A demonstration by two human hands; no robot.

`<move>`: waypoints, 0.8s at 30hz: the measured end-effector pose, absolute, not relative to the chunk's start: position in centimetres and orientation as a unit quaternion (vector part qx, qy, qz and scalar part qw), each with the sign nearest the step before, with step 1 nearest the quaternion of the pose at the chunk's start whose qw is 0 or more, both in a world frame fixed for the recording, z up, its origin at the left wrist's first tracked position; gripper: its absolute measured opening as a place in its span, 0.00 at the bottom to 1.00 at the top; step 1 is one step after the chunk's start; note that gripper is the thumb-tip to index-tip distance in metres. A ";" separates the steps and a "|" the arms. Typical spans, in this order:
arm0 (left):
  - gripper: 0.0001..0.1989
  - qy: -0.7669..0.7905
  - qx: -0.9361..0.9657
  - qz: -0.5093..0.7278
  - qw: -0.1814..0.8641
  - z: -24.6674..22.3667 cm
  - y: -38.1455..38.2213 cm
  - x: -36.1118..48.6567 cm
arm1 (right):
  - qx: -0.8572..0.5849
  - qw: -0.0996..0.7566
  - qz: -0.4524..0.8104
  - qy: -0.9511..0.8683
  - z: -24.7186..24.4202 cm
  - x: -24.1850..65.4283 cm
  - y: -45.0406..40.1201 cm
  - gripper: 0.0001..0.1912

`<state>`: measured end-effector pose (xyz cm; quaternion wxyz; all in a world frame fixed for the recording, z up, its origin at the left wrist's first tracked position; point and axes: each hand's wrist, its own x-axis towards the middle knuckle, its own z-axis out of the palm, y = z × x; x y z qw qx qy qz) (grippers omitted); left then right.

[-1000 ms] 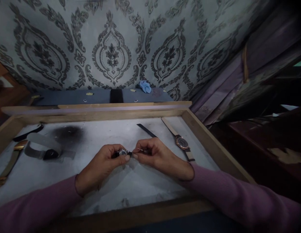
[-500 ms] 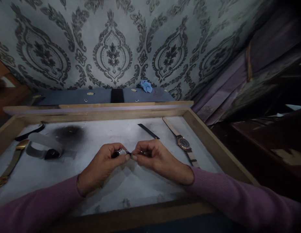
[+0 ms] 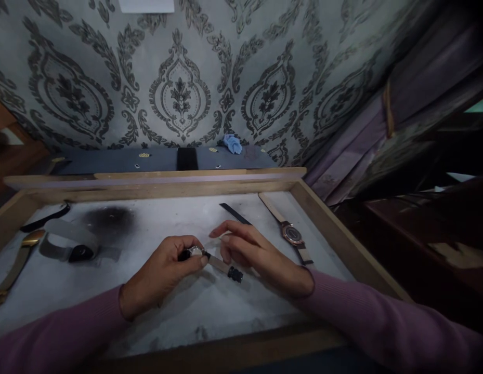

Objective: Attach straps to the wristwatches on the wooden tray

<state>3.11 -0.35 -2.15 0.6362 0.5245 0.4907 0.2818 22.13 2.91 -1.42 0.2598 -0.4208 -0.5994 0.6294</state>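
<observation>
My left hand (image 3: 169,272) is closed around a small wristwatch (image 3: 196,251), thumb and fingers pinching its case. From the case the watch's light-backed strap runs down to the right and ends at a dark buckle end (image 3: 235,274). Over that strap hovers my right hand (image 3: 251,254), its fingers bent and spread apart, with no grip on the watch. Just beyond the right fingers lies a loose dark strap piece (image 3: 235,212), partly covered by the hand. A rose-gold-coloured watch (image 3: 292,234) rests further right, its strap stretched out.
A wooden-rimmed tray (image 3: 319,223) with a white bottom surrounds the work. At its left lie a gold-coloured watch (image 3: 21,259), a grey-banded watch (image 3: 81,253) and a black strap (image 3: 46,218). Behind the rim are a black flat object (image 3: 187,159) and a crumpled blue cloth (image 3: 232,144).
My right hand has let go of the strap and its fingers have opened. The strap's buckle end now shows below them. My left hand keeps its hold on the watch.
</observation>
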 end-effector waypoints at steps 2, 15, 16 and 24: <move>0.10 0.494 0.525 0.283 0.633 -2.2 -0.3 3.1 | -0.428 0.267 0.643 -0.576 -1.7 22.5 3.1 0.06; 0.09 0.499 0.536 0.276 0.622 -2.3 -0.1 3.0 | -0.363 0.250 0.711 -0.547 -1.9 22.8 3.2 0.15; 0.09 0.498 0.537 0.276 0.623 -2.3 -0.1 3.0 | -0.366 0.245 0.703 -0.558 -1.9 22.8 3.3 0.14; 0.08 0.509 0.539 0.265 0.617 -1.8 -0.2 3.0 | -0.357 0.281 0.608 -0.651 -1.6 22.7 3.3 0.14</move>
